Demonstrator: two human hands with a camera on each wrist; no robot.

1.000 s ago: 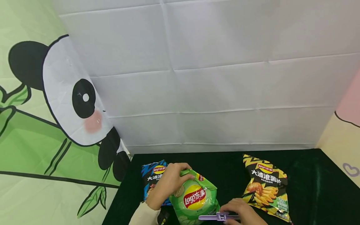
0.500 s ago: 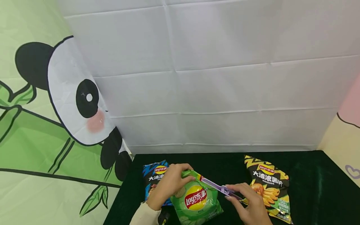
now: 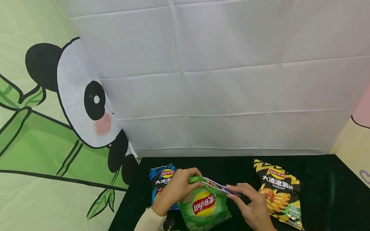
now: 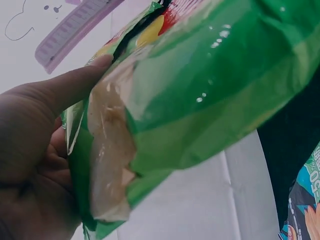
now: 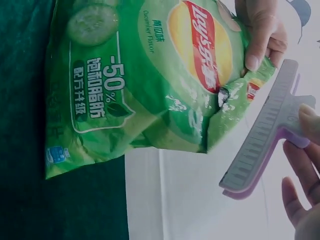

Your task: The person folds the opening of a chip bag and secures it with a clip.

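A green Lay's cucumber chip bag stands at the front of the table, its top folded over. My left hand pinches that fold at its left end, thumb in front. On the other side, my right hand holds a purple bag clip by its grip, between thumb and fingers. In the head view the clip's two long bars are spread and overlap the folded top. From the right wrist, the clip appears just beside the fold; whether it touches the bag I cannot tell.
Behind my left forearm lies a blue Lay's bag, partly covered. A yellow and black Lay's bag lies to the right. Some small dark item sits under my left wrist. A dark green cloth covers the table, with a white sheet behind.
My right hand has lifted the clip from low beside the bag up to its folded top, and the clip's bars have spread. My left hand keeps its hold on the fold.
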